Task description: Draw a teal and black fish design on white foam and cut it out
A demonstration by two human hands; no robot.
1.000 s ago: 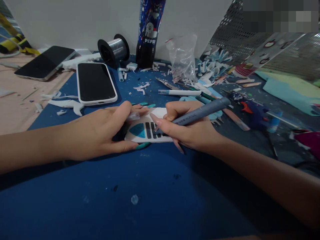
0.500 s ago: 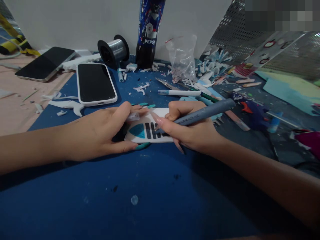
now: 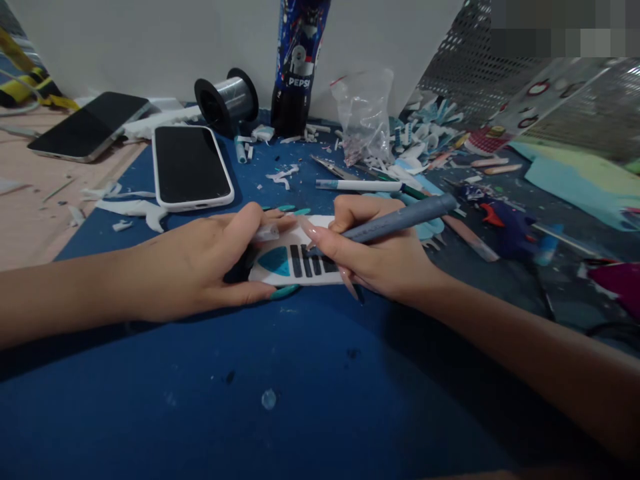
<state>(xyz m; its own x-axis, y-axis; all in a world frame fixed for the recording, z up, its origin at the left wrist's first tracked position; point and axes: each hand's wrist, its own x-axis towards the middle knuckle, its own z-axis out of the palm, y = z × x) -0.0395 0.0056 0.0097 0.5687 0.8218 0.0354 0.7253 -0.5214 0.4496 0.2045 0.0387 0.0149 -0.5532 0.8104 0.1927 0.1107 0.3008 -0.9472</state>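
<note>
A white flat piece (image 3: 323,221) lies on the blue table surface, bearing a teal curved patch and several dark bars. My left hand (image 3: 220,257) grips its left end, thumb along the near edge and fingers at the far edge. A small translucent cap-like thing (image 3: 267,233) sticks out from between that hand's fingers; its far part is hidden. In my right hand (image 3: 380,250) is a grey-blue marker (image 3: 400,219), pinched near its tip and slanting up to the right. The tip is over the dark bars; whether it touches, I cannot tell.
Behind my hands lie a white-edged phone (image 3: 193,167), another phone (image 3: 93,125), a wire spool (image 3: 227,100) and a Pepsi bottle (image 3: 297,73). Rightward are a plastic bag (image 3: 367,113), a white pen (image 3: 357,185), scraps and a dark blue glue gun (image 3: 515,223) with a cable.
My right hand and the marker have shifted slightly left and away from me, so more of the dark bars shows. My left hand and the white piece stay in place.
</note>
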